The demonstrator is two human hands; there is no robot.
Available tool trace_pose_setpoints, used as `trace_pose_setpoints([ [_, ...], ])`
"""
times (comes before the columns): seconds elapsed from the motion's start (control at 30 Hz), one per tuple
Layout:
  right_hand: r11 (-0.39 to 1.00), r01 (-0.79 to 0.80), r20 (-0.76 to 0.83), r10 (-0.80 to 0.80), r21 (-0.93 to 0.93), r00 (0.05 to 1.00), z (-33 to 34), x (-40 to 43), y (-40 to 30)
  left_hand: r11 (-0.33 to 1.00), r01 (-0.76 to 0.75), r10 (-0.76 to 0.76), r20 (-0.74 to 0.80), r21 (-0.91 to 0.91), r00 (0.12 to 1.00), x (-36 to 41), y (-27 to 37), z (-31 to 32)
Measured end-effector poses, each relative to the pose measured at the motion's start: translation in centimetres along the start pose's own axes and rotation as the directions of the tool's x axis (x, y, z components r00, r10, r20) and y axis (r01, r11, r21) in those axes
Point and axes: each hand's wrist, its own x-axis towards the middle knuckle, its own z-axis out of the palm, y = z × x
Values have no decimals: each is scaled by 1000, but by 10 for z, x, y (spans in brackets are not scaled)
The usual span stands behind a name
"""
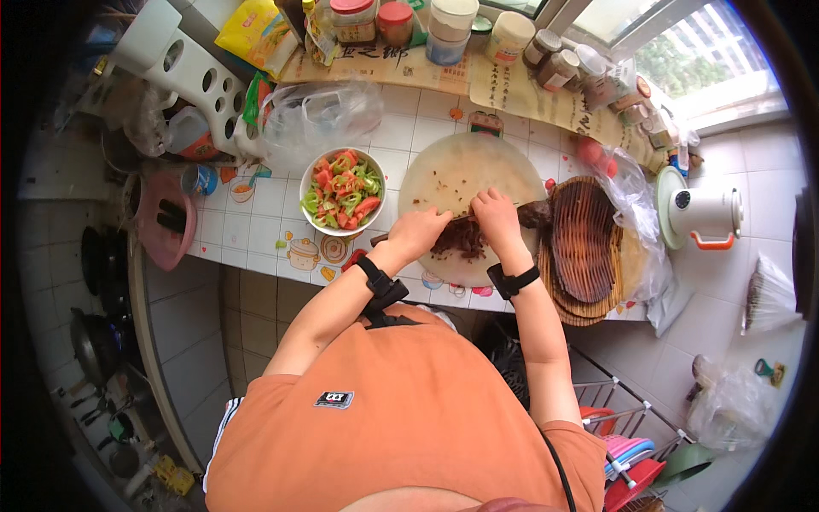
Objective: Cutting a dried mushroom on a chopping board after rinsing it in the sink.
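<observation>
My left hand (pixel 419 233) grips a kitchen knife (pixel 379 239) near its dark handle, whose end shows beside the wrist. Across the blade's far part lie the bent fingers of my right hand (pixel 498 214); the blade is largely hidden under both hands. Beneath it is a round, pale chopping board (pixel 473 163). Dark chopped pieces (pixel 462 243), perhaps cured meat, are heaped on the near side of the board, with small bits scattered farther up. A dark lump (pixel 536 214) lies at the board's right edge. Left of the board stands a white bowl (pixel 305 208) of cut tomatoes and green peppers (pixel 342 192).
Stacked woven trays (pixel 582 237) stand right of the board, beside a plastic bag (pixel 646 224) and a white electric pot (pixel 707 211). Jars (pixel 448 29) line the back. A clear bag (pixel 326 118), blue can (pixel 199 179) and pink basin (pixel 182 246) are at left.
</observation>
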Motion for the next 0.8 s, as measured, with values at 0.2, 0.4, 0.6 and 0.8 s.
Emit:
trace_pose_setpoints([
  [0.2,1000,16,-15,-17,-24,1000,9,-8,-5,1000,-22,22,22,-1,999,4,-12,13],
  [0.4,998,-55,-40,56,15,998,4,-14,-9,1000,9,-8,44,-6,999,0,0,5],
  [0.6,995,-95,-31,95,-9,995,-6,-22,-14,998,-14,9,82,58,997,-1,8,-5],
  [0.8,994,-105,-59,105,5,993,7,-27,-15,996,-87,86,22,22,996,2,-5,17],
])
